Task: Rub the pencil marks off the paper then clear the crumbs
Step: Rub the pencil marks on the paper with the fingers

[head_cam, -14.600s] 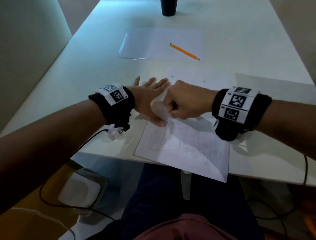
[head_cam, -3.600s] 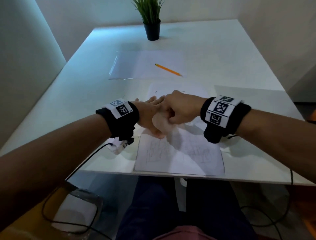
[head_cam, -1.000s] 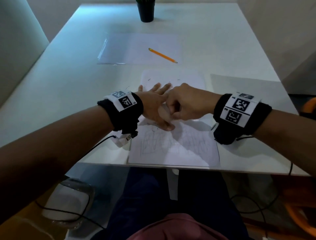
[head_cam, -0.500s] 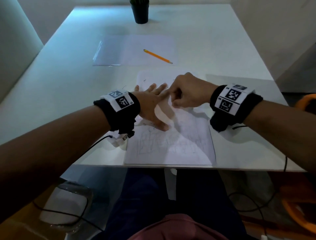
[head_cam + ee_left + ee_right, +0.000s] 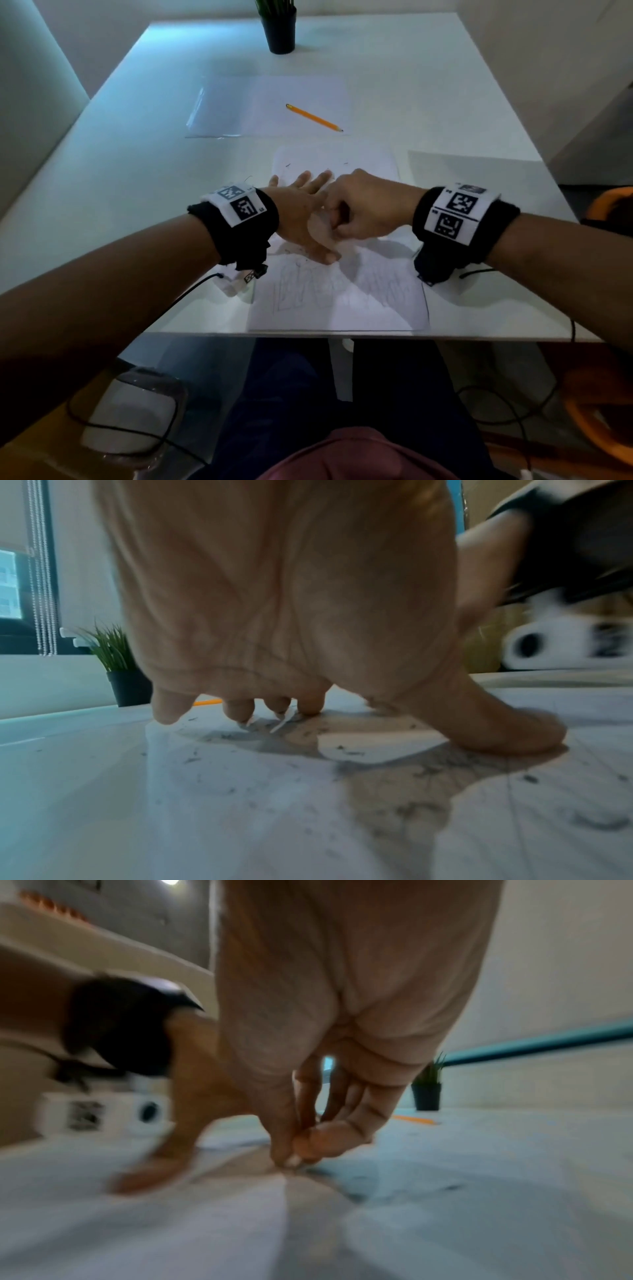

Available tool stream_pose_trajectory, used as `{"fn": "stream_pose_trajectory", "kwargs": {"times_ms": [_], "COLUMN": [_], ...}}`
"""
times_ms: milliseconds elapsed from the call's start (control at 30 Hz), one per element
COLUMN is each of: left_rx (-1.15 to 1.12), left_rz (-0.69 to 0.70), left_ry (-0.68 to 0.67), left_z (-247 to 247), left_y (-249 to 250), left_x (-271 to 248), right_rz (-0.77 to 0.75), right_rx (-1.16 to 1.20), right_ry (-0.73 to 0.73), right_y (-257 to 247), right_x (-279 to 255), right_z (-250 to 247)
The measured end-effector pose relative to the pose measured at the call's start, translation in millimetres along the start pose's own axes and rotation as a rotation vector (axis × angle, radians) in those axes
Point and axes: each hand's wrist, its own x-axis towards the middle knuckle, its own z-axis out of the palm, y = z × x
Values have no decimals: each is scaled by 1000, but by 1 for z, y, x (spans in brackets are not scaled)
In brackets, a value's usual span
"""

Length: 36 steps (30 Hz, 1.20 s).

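A white paper [image 5: 339, 301] with faint pencil marks lies at the table's near edge. My left hand [image 5: 301, 216] lies flat on its upper left part, fingers spread, thumb [image 5: 507, 731] pressed down. My right hand [image 5: 356, 212] is right beside it, its curled fingertips pinching a small pale eraser [image 5: 293, 1161] against the sheet. The eraser is mostly hidden and blurred. Dark crumbs [image 5: 342, 748] are scattered over the paper [image 5: 240, 791] around the left hand's fingers.
An orange pencil [image 5: 313, 117] lies on a clear plastic sleeve [image 5: 239, 106] beyond the paper. A black plant pot [image 5: 281, 29] stands at the far end of the table [image 5: 102, 178]. Another pale sheet [image 5: 479, 178] lies to the right.
My right hand has come back down the paper from its far part to beside my left thumb. The left hand keeps pressing the sheet. The head view has tilted up.
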Motion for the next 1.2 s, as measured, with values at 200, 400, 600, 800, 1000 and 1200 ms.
{"fn": "stream_pose_trajectory", "kwargs": {"times_ms": [200, 400, 600, 800, 1000, 1200], "left_rx": [14, 19, 29, 38, -44, 4], "left_rz": [-8, -16, 17, 74, 60, 106], "left_ry": [-3, 17, 13, 22, 75, 75], "left_z": [0, 0, 1, -6, 4, 10], "left_y": [2, 0, 3, 10, -4, -5], "left_x": [0, 0, 2, -9, 3, 15], "right_rz": [-12, 112, -6, 0, 68, -43], "right_rx": [-24, 15, 15, -16, 35, 14], "right_ry": [-26, 73, -75, -18, 67, -72], "right_y": [-5, 18, -3, -3, 15, -7], "right_x": [1, 8, -5, -1, 3, -6], "right_z": [-1, -16, -3, -3, -13, 1]}}
